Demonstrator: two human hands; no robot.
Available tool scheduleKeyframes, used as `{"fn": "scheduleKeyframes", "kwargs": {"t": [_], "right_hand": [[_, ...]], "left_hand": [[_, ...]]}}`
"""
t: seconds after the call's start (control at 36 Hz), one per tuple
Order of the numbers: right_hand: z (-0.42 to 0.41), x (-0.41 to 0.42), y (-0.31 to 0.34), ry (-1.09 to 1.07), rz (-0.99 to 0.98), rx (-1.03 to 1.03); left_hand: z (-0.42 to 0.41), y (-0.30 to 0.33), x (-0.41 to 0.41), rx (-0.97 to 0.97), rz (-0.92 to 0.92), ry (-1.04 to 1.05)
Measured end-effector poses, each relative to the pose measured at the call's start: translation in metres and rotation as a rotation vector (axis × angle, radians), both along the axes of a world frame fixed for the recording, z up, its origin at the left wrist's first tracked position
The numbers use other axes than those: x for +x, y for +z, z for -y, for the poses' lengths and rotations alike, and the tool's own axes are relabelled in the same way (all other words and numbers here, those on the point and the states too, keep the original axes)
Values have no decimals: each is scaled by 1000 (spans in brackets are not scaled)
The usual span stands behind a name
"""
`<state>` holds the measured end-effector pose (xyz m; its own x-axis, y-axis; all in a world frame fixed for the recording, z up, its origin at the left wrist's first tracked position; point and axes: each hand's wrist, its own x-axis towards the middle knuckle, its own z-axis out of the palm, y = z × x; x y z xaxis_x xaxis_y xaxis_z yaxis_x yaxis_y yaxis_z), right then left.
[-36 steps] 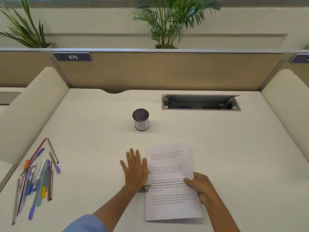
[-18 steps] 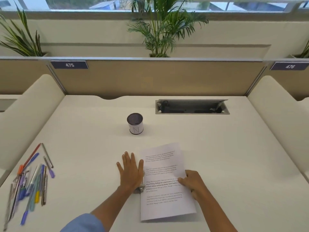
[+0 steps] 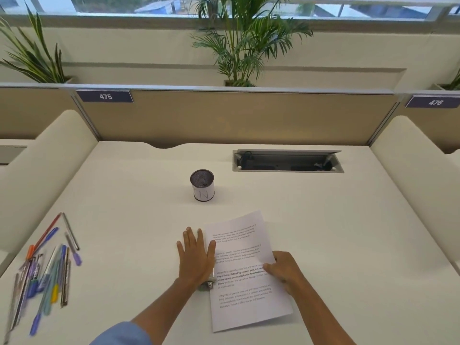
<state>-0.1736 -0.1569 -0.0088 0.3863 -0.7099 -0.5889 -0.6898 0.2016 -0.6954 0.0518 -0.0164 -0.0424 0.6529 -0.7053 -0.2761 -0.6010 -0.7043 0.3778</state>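
- I am watching the left hand (image 3: 196, 260) lying flat on the counter (image 3: 348, 232), fingers straight and slightly spread, its thumb touching the left edge of the sheet of paper (image 3: 236, 235).
- The heel of that hand is pressing down on a small metal device (image 3: 211, 282). Only the device's near end is showing below the palm, right at the sheet's left edge, and I cannot tell what kind of device it is.
- The right hand (image 3: 286, 270) is gripping the sheet at its right edge, thumb lying on top of the printed text and fingers curled. I cannot see whether the fingertips are reaching under the paper.
- The sheet is lying on the counter between the two hands, turned a little off square, and its near right corner is casting a shadow.
- A mesh pen cup (image 3: 202, 185) marked with an N is standing upright beyond the sheet, well apart from both hands.
- A loose heap of pens (image 3: 47, 270) is lying far to the left, near the counter's edge.
- An open cable hatch (image 3: 286, 161) is sitting in the counter at the back right.
- Behind it a tan partition (image 3: 236, 118) is carrying number plates 475 (image 3: 105, 96) and 476 (image 3: 434, 102), with a potted palm (image 3: 249, 38) rising behind.
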Motion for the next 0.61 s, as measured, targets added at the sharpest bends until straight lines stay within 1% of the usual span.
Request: {"fn": "scheduleKeyframes", "kwargs": {"t": [0.25, 0.44, 0.61], "right_hand": [[1, 4, -9, -5, -31, -25], [6, 3, -10, -14, -9, -32], [15, -7, -6, -27, 6, -2]], "left_hand": [[1, -2, 2, 30, 15, -16], [-1, -3, 2, 67, 51, -56], [-1, -3, 3, 78, 30, -64]]}}
